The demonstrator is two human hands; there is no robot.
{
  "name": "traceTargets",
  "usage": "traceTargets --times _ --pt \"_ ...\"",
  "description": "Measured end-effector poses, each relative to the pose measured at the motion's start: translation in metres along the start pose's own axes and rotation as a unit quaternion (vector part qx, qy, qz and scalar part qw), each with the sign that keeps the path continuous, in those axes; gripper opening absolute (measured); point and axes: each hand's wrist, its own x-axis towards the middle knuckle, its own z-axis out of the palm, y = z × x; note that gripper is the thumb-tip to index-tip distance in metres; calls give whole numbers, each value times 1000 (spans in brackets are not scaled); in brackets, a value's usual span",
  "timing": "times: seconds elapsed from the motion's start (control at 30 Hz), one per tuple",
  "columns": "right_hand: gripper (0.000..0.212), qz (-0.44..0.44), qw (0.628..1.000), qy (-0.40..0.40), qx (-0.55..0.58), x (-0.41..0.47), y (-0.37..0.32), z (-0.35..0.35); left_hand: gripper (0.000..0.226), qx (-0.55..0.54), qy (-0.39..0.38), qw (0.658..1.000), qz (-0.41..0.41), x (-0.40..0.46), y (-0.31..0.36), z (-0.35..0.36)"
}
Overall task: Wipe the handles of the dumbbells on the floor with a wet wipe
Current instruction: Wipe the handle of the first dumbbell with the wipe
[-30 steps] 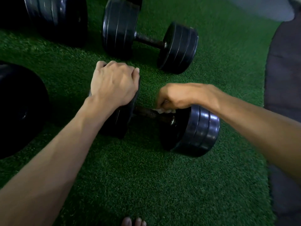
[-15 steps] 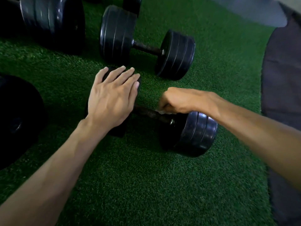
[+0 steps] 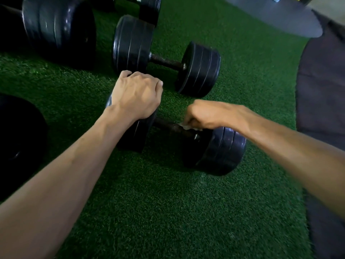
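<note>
From the head camera, we look down at green turf (image 3: pixel 158 212) where several black dumbbells lie. The nearest dumbbell (image 3: pixel 214 150) lies across the middle of the view, its dark handle (image 3: pixel 168 126) running between two stacks of plates.

Our left hand (image 3: pixel 136 94) sits on top of the left plate stack (image 3: pixel 134 135), fingers curled over its far edge and gripping it. Half a second ago this hand was lifted with its fingers stretched flat; now it has closed down on the plates again. We judge that it is re-gripping to turn or steady the dumbbell, so a fresh part of the handle faces the wipe.

Our right hand (image 3: pixel 207 114) is closed around the right end of the handle, just beside the right plate stack (image 3: pixel 224 152). A scrap of white wet wipe (image 3: pixel 186 126) peeks out under the fingers, pressed against the bar. This hand has barely shifted over the last second.

Behind, a second dumbbell (image 3: pixel 166 58) lies on the turf, its bare handle untouched by either hand. Larger dark weights (image 3: pixel 56 28) sit at upper left and another dark weight (image 3: pixel 18 139) at the left edge. A dark mat (image 3: pixel 321 81) borders the turf on the right.

We judge that wiping of the first handle is under way, with other handles still to do.
</note>
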Motion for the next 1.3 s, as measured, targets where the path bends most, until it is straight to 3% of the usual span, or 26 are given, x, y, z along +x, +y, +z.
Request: traceTargets --times 0.07,0.17,0.23,0.37,0.43,0.57,0.67,0.77,0.87,1.0,1.07,1.2,1.3 --pt "17 18 1000 3 5 1 3 -3 45 6 22 1000 -12 8 3 -1" --pt "19 2 988 138 71 7 -6 -1 41 -4 125 992 -20 4 8 -5" --pt "19 -30 977 186 96 14 -18 4 41 -21 138 990 -4 -8 5 2" --pt "16 -77 983 159 45 10 -25 8 45 -20 78 997 22 -21 0 9" --pt "13 -53 993 107 0 5 -13 5 45 -20 68 997 12 -16 0 8" --pt "34 15 999 11 -37 -2 5 -4 45 -20 62 998 10 -7 0 10" --pt "30 30 995 87 35 4 -3 -8 44 -18 51 999 2 8 0 11" --pt "19 -22 981 189 46 18 -21 -2 48 3 90 996 -27 19 8 10" --pt "15 -44 982 184 0 15 -23 4 49 -8 145 989 -36 7 6 16" --pt "23 52 993 33 -99 -9 -8 -11 48 -38 117 992 4 0 -4 21" --pt "21 57 992 1 -110 -15 -4 -18 48 -37 120 992 -5 4 -2 21" --pt "24 22 990 133 -36 1 -11 -14 48 -30 128 991 -15 7 -1 23" --pt "18 -5 982 160 -102 16 -23 -1 49 -18 126 992 -5 11 -2 23"
